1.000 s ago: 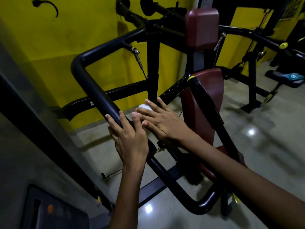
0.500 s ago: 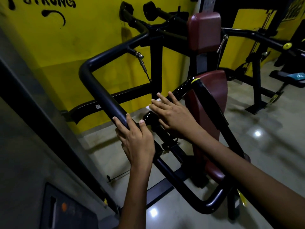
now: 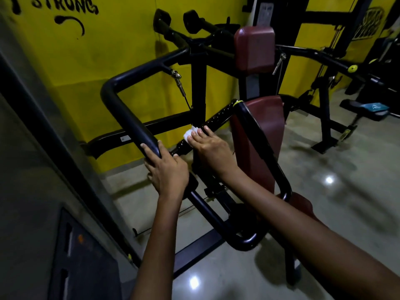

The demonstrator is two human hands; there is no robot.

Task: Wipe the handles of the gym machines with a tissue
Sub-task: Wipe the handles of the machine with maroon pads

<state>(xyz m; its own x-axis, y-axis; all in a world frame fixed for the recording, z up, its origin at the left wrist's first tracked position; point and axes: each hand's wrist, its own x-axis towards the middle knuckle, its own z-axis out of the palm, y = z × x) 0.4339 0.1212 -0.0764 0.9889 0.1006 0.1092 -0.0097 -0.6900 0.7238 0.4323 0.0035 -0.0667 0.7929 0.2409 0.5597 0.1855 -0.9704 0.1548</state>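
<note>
On the yellow wall (image 3: 121,53) it says "STRONG". Under the flat right hand (image 3: 213,148) peeks the tissue (image 3: 188,133); the left hand (image 3: 167,169) grips the handle (image 3: 132,122).

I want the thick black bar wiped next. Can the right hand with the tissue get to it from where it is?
Probably yes. The right hand presses the tissue on the ribbed handle, right beside the thick bar; only the left hand gripping that bar covers part of it.
</note>
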